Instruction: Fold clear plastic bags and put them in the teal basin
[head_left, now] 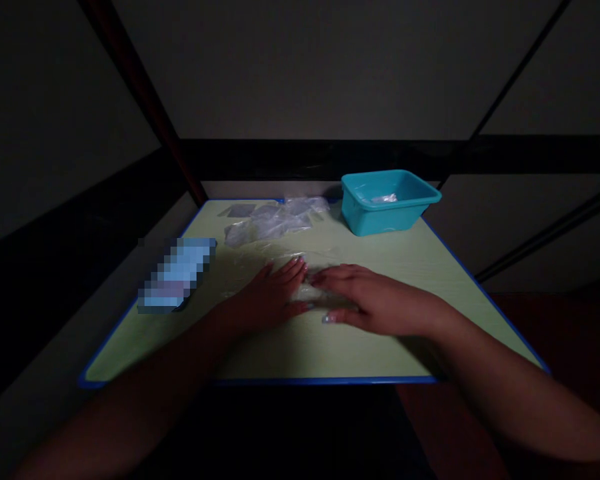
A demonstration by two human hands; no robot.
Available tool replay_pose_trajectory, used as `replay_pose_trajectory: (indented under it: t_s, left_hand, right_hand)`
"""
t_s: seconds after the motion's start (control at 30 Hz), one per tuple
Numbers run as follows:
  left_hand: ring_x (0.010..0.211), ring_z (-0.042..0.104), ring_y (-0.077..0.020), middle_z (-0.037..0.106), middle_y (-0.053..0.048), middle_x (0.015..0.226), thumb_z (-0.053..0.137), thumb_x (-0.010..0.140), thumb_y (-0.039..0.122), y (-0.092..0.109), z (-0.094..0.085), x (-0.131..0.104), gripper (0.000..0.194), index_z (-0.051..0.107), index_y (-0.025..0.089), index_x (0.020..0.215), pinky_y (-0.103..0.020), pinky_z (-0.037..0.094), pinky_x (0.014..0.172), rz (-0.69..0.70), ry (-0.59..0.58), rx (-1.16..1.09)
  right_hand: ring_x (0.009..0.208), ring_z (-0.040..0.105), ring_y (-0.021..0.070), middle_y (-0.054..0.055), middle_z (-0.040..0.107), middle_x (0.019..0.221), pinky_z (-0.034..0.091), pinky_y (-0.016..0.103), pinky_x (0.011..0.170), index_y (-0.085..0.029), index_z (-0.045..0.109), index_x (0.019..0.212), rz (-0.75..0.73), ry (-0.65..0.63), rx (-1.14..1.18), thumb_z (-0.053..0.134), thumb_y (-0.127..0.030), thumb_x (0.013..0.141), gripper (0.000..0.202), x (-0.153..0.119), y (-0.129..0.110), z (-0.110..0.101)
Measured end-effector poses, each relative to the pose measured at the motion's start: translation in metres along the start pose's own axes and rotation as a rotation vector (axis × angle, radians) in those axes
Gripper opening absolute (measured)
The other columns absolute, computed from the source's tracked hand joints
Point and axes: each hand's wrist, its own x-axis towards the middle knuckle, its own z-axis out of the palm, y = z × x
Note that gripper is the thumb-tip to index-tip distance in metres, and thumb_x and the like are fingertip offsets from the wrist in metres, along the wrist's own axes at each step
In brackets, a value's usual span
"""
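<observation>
A clear plastic bag point(305, 253) lies flat on the table, partly covered by both hands. My left hand point(273, 293) rests on it with fingers stretched out and palm down. Beside it, my right hand point(367, 297) also lies palm down over the plastic, its fingers extended and thumb apart. The fingertips of the two hands nearly meet. Beyond them are several crumpled clear plastic bags point(267, 223), some with dark flat pieces that I cannot make out. Whatever lies under my palms is hidden.
A turquoise plastic basket point(380, 219) stands at the back right with something shiny inside. On the left lies a phone point(180, 270) with a blurred screen. The pale table point(305, 360) has a blue edge, and a wall rises behind it.
</observation>
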Motion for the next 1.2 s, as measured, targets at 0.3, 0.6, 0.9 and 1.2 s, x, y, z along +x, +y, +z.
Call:
replay_pose_trajectory:
  t_s: [0.3,0.6,0.9,1.2]
  left_hand:
    - [0.145,0.01,-0.0282,0.011,-0.013,0.157,0.027,0.097,0.04,-0.01,0.0,-0.004,0.06,0.013,0.018,0.151,-0.064,0.007,0.11,-0.125,0.075,0.005]
    - [0.145,0.01,-0.0299,0.009,-0.015,0.157,0.028,0.096,0.043,-0.004,0.002,-0.003,0.064,0.012,0.013,0.151,-0.065,0.014,0.109,-0.156,-0.016,0.015]
    - [0.144,0.01,-0.0335,0.01,-0.016,0.157,0.026,0.096,0.052,-0.009,0.008,-0.004,0.069,0.009,0.015,0.152,-0.064,0.014,0.109,-0.157,0.001,-0.013]
    - [0.145,0.006,-0.0332,0.005,-0.017,0.157,0.03,0.089,0.067,-0.002,0.003,-0.003,0.086,0.006,0.013,0.152,-0.064,0.011,0.109,-0.166,-0.013,-0.011]
  right_hand:
    - [0.143,-0.001,0.0289,0.019,-0.001,0.155,-0.001,0.048,0.115,-0.009,0.009,0.151,0.103,-0.306,-0.031,0.056,-0.052,0.086,0.091,-0.004,-0.021,0.015]
    - [0.14,-0.014,0.0344,0.02,-0.016,0.151,-0.004,0.058,0.111,-0.011,0.013,0.15,0.205,-0.328,-0.132,0.06,-0.063,0.078,0.1,0.004,-0.025,0.026]
    - [0.14,-0.007,0.037,0.028,-0.007,0.149,0.007,0.059,0.111,0.005,0.025,0.144,0.32,-0.354,-0.249,0.061,-0.063,0.077,0.103,-0.001,-0.034,0.018]
    - [0.141,-0.005,0.0386,0.026,-0.004,0.15,0.013,0.066,0.107,0.0,0.039,0.141,0.52,-0.448,-0.327,0.061,-0.06,0.08,0.088,0.005,-0.045,0.011]
